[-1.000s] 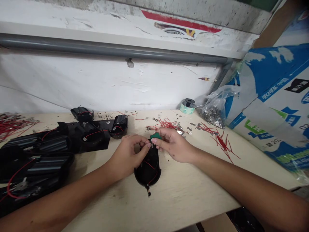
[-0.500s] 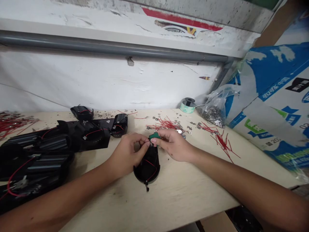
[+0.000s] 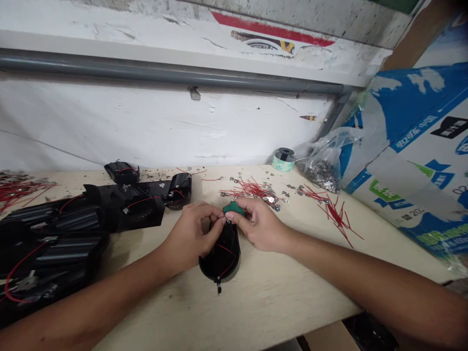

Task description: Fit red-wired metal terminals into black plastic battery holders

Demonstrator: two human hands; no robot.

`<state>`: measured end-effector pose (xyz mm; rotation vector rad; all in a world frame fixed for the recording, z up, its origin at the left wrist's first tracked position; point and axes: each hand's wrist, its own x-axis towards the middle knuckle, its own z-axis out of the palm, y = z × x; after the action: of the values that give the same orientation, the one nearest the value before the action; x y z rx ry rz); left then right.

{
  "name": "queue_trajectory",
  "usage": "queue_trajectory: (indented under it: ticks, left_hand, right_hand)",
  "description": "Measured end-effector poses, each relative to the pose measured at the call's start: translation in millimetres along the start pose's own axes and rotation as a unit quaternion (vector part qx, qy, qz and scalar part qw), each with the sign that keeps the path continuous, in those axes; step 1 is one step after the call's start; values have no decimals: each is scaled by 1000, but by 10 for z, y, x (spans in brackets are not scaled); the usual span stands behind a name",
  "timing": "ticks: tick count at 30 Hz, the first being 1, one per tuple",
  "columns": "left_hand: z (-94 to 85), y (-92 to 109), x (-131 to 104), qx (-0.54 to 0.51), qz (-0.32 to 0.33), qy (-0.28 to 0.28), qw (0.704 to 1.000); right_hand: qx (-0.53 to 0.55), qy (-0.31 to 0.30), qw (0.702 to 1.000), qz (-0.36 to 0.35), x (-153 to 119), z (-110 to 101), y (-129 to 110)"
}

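A black plastic housing [image 3: 219, 261] with a red wire [image 3: 227, 249] inside lies on the table in front of me, its rounded end toward me. My left hand [image 3: 197, 229] is at its far end, thumb and forefinger pinched together; what sits between them is too small to make out. My right hand [image 3: 258, 222] grips a small green piece [image 3: 234, 208] between thumb and fingers at the same far end, close to my left fingertips. A small metal part shows just below the fingertips.
More black housings [image 3: 73, 222] with red wires crowd the left side. Beyond my hands lie red wires with metal tabs [image 3: 252, 189]. A tape spool [image 3: 283, 160], a plastic bag of metal parts [image 3: 321, 170] and a blue-white carton [image 3: 413, 151] stand at right.
The green piece has turned slightly in my right hand and lies flatter, with my right thumb pressed over it. My left hand keeps its pinch.
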<state>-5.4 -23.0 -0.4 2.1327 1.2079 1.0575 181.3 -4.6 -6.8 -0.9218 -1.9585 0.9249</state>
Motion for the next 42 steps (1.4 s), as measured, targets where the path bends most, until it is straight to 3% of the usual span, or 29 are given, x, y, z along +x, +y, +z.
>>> queue_trajectory:
  ticks: [5,7,13,16,19,26,30,35,42]
  left_hand:
    - [-21,66,-6,-51,-52,-27,997]
    - [-28,88,-12,-34,-44,-11,998]
    - [-35,79,-51,73,2,53,996]
    - [-19,60,-73,80,-3,38,996]
    - [3,44,-84,38,-9,28,999]
    - [14,62,-89,0,9,45,999]
    - [10,69,-93,-8,22,55,998]
    - [10,17,-79,-60,-10,114,992]
    - [-42,-108,-20,122,106,105,981]
  right_hand:
    - [57,30,997,36,30,-91,26]
    - [69,51,995,50,44,-176,41]
    - [-77,-46,992,90,66,-365,-43]
    - [-114,-115,984,69,51,-338,-116]
    - [-117,-132,982,74,27,-284,-138]
    - [97,-133,962,217,19,-184,-71]
    - [235,-111,944,203,49,-154,-59]
    - [278,-79,938,190,87,-204,-24]
    - [298,-68,926,223,127,-343,-6]
